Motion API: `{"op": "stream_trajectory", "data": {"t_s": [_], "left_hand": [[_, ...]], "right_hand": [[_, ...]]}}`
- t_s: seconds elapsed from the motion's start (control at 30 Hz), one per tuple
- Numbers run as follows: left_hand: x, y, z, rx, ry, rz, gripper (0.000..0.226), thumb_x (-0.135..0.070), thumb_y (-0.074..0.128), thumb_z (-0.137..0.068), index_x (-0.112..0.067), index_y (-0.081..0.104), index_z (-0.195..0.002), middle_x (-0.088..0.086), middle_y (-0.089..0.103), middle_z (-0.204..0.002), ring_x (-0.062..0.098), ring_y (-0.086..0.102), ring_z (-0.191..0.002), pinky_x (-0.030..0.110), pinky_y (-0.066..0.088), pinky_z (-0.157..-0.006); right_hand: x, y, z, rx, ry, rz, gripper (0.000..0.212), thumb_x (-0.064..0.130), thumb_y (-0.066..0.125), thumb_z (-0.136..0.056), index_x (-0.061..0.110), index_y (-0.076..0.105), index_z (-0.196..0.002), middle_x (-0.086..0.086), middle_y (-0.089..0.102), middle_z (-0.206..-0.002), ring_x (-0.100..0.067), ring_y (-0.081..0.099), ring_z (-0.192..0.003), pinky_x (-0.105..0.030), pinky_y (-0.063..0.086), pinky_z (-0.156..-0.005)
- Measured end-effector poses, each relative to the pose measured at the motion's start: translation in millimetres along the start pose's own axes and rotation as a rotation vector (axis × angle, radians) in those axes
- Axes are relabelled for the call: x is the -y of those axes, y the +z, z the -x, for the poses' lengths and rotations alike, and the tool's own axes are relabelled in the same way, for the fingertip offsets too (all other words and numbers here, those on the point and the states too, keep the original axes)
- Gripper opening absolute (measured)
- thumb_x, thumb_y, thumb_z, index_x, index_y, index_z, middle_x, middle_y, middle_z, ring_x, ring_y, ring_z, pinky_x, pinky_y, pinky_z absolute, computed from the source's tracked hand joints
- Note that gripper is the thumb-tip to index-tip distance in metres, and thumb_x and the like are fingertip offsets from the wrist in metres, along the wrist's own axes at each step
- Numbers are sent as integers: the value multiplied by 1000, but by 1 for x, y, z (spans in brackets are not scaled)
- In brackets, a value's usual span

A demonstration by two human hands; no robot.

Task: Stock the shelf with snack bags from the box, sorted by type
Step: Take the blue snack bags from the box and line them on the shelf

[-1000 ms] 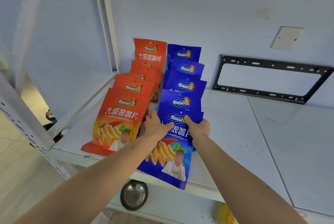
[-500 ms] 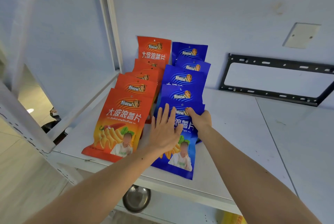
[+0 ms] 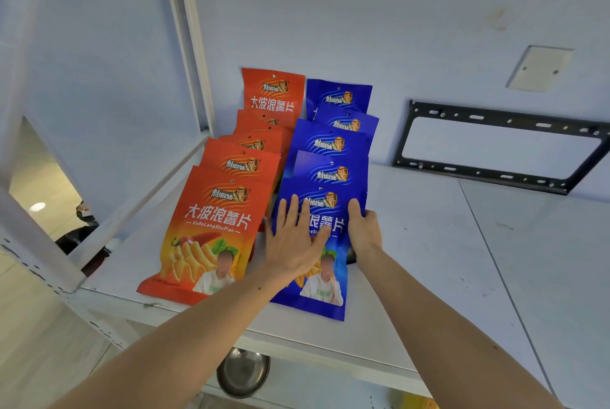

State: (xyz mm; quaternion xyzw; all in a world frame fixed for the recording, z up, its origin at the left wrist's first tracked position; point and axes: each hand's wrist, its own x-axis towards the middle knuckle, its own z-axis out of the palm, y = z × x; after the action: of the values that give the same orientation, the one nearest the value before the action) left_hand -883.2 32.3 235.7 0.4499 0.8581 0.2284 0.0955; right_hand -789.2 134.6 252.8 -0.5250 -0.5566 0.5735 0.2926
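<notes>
Two overlapping rows of snack bags lie on the white shelf [image 3: 429, 260]: a red row with its front red bag [image 3: 211, 227] on the left, and a blue row beside it on the right. My left hand [image 3: 293, 243] presses flat, fingers straight, on the front blue bag [image 3: 317, 296]. My right hand [image 3: 364, 232] holds that bag's right edge, thumb on top and fingers hidden beneath it. The box is not in view.
A black metal bracket [image 3: 495, 144] leans against the wall at the back right of the shelf. A white upright post [image 3: 188, 38] borders the shelf on the left. Below the front edge hang a steel bowl [image 3: 242, 372] and something yellow [image 3: 416, 403].
My left hand let go of the front blue bag's top and now lies flat on it. The bag slid back from the shelf's front edge onto the blue row.
</notes>
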Motion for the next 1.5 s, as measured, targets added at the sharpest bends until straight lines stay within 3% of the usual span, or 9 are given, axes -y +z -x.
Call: {"op": "stream_trajectory", "data": {"t_s": [0.17,0.27,0.4,0.6,0.7,0.87,1.17,1.33,1.5], "left_hand": [[3,-1,2,13,35,-3,77,-62,31,-95,-23,2,-155,-2,-9,-163,20,-19,-148,56,11,-119],[1,-1,6,19,33,29,77,-61,33,-96,-24,2,-155,0,-10,-163,22,-21,-147,54,11,-119],[-5,-3,8,11,22,-6,76,-61,33,-96,-26,1,-155,1,-9,-163,23,-19,-147,55,7,-120],[-6,-6,8,-10,31,-93,76,-63,30,-95,-26,1,-155,1,-9,-163,25,-16,-148,55,-3,-117],[-8,-7,9,-16,66,-106,73,-62,28,-96,-27,2,-155,0,-7,-163,24,-15,-148,53,-1,-118],[-9,-8,14,38,60,-83,70,-61,27,-97,-29,2,-155,-3,-9,-163,23,-18,-148,51,-4,-117],[-11,-16,16,35,82,-139,69,-61,25,-97,-28,4,-155,-2,-7,-163,23,-18,-148,55,-4,-119],[-26,-23,20,6,154,-251,67,-58,23,-99,-26,4,-155,0,-6,-163,23,-16,-148,53,-5,-117],[-53,-16,24,-17,239,-411,66,-55,19,-100,-23,5,-155,0,-1,-163,23,-11,-149,52,-5,-117]], "right_hand": [[-6,-11,-6,-92,30,36,43,47,39,-100,6,48,-113,-6,64,-107,-16,65,-91,-22,46,-60],[-12,-3,-4,-55,115,-95,51,50,36,-99,5,52,-116,-9,69,-108,-20,69,-91,-25,50,-62],[-14,15,4,28,117,-240,63,67,42,-87,13,54,-117,-4,72,-105,-19,73,-90,-39,59,-82],[-10,-1,8,48,60,-48,50,53,41,-98,9,51,-120,-6,67,-113,-20,68,-97,-27,53,-65],[-9,-1,11,101,4,9,43,48,47,-98,12,45,-121,-5,63,-116,-19,66,-101,-31,55,-75],[-7,8,10,160,-19,76,59,63,52,-88,16,53,-123,-4,67,-117,-20,69,-99,-42,57,-90],[-8,-15,10,82,14,113,76,71,45,-77,18,39,-131,-5,60,-125,-22,64,-107,-44,57,-89],[-8,-44,16,52,-93,249,51,48,44,-99,10,43,-133,-5,55,-128,-14,53,-112,-29,52,-85],[-13,-84,24,-13,-219,470,38,38,43,-100,8,55,-121,-7,61,-120,-22,56,-105,-38,48,-92]]}}
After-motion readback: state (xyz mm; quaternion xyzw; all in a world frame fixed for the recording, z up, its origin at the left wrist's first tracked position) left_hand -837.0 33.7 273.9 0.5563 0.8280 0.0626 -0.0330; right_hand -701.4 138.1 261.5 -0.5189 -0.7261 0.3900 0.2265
